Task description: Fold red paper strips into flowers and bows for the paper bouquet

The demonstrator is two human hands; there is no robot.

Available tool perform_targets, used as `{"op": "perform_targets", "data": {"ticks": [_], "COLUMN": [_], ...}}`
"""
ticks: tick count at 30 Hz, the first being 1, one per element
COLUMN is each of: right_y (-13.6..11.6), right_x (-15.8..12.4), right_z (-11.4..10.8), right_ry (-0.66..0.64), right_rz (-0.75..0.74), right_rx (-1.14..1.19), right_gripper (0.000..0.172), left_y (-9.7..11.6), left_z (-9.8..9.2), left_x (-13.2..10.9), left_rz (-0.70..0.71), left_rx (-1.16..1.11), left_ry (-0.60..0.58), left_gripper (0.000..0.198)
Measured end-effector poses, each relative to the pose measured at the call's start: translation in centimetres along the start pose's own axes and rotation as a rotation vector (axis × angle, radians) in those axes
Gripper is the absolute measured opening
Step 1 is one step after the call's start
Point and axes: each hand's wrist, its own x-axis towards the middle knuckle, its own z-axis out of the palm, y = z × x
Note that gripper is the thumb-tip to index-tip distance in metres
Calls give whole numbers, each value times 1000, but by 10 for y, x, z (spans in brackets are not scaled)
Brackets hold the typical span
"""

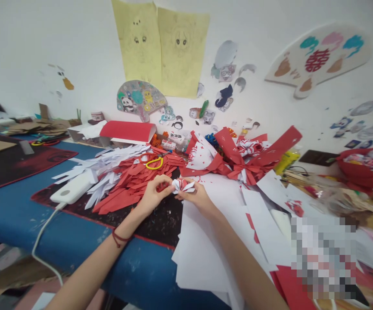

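Note:
Both my hands meet over the dark mat (pixel 160 224) in the middle of the table. My left hand (pixel 153 194) is closed, pinching one side of a small folded red-and-white paper piece (pixel 182 185). My right hand (pixel 197 196) is closed on the other side of the same piece. A red string bracelet circles my left wrist. Just beyond my hands lies a heap of red and white paper strips (pixel 122 181) with yellow-handled scissors (pixel 154 162) on top.
White sheets (pixel 206 245) spread under my right arm. A white power bank (pixel 72 189) with a cable lies at the left. Red-and-white paper bouquets (pixel 238 159) stand behind. A red box (pixel 128 131), cardboard scraps and a red basket (pixel 364 170) line the back. The blue tabletop (pixel 8 211) shows at left.

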Motion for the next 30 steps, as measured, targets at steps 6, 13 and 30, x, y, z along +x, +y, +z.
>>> {"op": "perform_targets", "data": {"ticks": [6,13,30], "right_y": [1,1,10], "right_x": [1,0,4], "right_z": [-4,-11,-11], "right_ry": [-25,-87,-19], "right_rz": [23,-78,-184], "right_rx": [-12,-149,-398], "right_gripper": [58,55,54], "left_y": [3,4,-1], "left_z": [2,3,6], "left_x": [1,-1,0], "left_rz": [-53,-123,47], "left_rx": [-63,-203,313], "left_ry": [38,-54,51], "left_gripper": [23,23,17]}}
